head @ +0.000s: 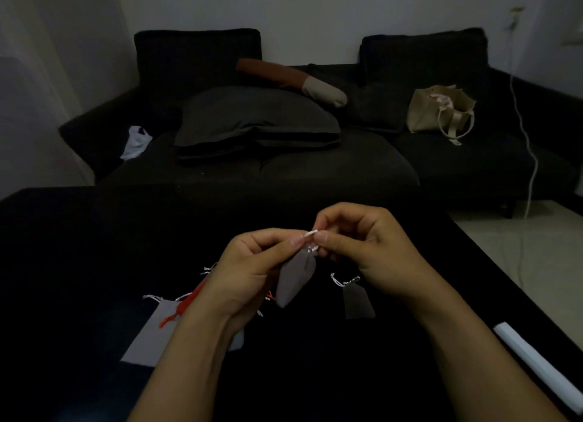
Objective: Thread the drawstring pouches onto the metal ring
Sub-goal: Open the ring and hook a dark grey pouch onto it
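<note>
A small grey drawstring pouch (296, 279) hangs between my hands above the black table (79, 248). My left hand (249, 270) and my right hand (356, 241) both pinch its white drawstring (310, 233) at the top, fingertips almost touching. A larger grey pouch (154, 330) with an orange cord (183, 308) across it lies on the table at the left, partly under my left forearm. Another small grey pouch (358, 301) with white strings lies at the right, below my right hand. I cannot make out the metal ring in the dim light.
A white rod-like object (536, 365) lies near the table's right edge. Beyond the table stands a dark sofa (315, 169) with grey cushions (255, 118), a beige tote bag (441, 112) and a white cable (530, 156) hanging at the right.
</note>
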### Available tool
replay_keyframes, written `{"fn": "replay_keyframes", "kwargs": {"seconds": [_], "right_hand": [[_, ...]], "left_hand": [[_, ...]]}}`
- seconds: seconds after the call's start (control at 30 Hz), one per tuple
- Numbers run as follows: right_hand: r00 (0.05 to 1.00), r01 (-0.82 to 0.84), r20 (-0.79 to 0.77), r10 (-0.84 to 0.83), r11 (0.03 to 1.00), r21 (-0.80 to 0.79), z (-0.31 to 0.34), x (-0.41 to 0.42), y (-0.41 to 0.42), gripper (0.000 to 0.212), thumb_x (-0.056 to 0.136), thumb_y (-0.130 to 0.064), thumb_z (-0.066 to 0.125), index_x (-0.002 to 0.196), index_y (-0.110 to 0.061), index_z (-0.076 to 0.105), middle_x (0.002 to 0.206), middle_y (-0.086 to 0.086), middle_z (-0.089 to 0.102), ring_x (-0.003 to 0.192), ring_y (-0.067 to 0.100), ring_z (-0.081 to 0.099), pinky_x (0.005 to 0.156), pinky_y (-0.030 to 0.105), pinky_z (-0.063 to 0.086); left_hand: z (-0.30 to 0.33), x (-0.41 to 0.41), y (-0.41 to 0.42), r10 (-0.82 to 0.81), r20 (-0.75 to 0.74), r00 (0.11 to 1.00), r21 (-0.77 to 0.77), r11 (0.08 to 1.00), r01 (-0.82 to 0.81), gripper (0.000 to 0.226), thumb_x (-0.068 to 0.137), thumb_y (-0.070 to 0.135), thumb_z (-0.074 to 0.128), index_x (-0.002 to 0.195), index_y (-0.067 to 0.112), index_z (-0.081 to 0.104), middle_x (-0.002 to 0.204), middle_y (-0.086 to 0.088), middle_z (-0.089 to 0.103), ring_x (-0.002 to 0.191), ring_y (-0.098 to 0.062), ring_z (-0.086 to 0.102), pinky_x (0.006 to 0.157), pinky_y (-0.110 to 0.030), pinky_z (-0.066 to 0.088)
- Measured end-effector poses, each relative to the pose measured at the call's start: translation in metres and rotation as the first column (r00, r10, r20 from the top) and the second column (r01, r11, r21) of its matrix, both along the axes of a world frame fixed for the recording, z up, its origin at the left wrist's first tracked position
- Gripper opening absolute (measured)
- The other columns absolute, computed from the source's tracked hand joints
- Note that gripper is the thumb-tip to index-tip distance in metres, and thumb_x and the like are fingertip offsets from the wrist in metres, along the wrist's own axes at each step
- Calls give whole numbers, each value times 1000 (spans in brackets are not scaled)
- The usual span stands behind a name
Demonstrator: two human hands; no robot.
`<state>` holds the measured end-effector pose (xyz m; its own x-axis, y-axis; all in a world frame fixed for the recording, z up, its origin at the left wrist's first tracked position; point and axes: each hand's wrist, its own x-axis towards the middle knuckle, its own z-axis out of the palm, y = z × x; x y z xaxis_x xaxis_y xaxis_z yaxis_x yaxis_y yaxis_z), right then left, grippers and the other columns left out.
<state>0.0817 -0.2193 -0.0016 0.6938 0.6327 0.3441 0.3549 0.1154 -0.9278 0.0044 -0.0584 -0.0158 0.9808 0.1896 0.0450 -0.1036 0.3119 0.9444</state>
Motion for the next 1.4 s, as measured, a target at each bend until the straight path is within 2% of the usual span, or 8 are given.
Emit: {"fn": "replay_keyframes", "kwargs": {"seconds": [0.17,0.37,0.5,0.63,0.8,0.93,1.27,1.4], "right_hand": [[999,-17,-31,17,1000,-8,-2,-2,4,6,91,1,60,95,4,63,72,8,62,64,7,57,57,18,46],[999,40,-29,-43,995,-88,1,-2,0,11,84,-1,69,93,-5,72,80,13,73,70,15,68,62,21,55],[990,111,-70,-119,987,-112,1,1,-5,22,77,8,73,94,-6,74,81,18,74,72,24,71,68,28,61],[952,270,243,-186,881,-388,5,4,-13,12,81,-9,76,86,-20,78,72,4,74,66,12,70,64,21,57],[870,276,488,-69,888,-367,9,-4,-6,7,81,-19,77,87,-23,77,83,-8,69,80,0,65,73,11,48],[835,278,549,-44,894,-350,7,-6,4,10,79,-17,79,87,-22,78,83,-7,66,77,3,63,70,17,50],[995,87,-44,-93,988,-127,2,2,-8,13,76,2,75,89,1,76,81,13,76,72,12,72,67,18,54],[985,117,-115,-125,990,-80,-3,3,-5,14,76,3,75,90,2,75,81,19,75,68,15,69,61,20,54]], "left_hand": [[0,2,-3,23,-27,999,-114,993,-26,23,65,12,69,84,0,74,81,-15,74,71,-16,70,65,-19,56],[-1,4,-4,100,-84,991,-77,991,-106,11,59,7,72,69,8,74,73,-11,74,63,-14,70,57,-18,55],[0,5,0,193,-92,977,-60,978,-199,25,67,-4,72,87,10,68,73,-10,75,61,-14,70,58,-19,55],[-3,7,2,271,-73,960,1,963,-271,23,74,-8,72,87,9,66,73,-9,75,64,-15,68,62,-21,55],[-7,7,1,278,0,961,206,940,-272,21,73,-8,76,88,4,67,70,-11,73,69,-18,68,69,-29,55],[-9,5,4,111,12,994,357,928,-108,32,65,4,81,93,8,67,76,-10,75,71,-16,72,68,-27,58],[-7,2,-1,-52,87,995,262,965,27,35,74,-6,72,104,10,65,86,-13,76,83,-20,74,73,-22,55],[-9,6,-4,30,145,989,261,963,-68,37,73,-2,72,108,10,67,83,-10,76,81,-17,74,74,-20,55]]}}
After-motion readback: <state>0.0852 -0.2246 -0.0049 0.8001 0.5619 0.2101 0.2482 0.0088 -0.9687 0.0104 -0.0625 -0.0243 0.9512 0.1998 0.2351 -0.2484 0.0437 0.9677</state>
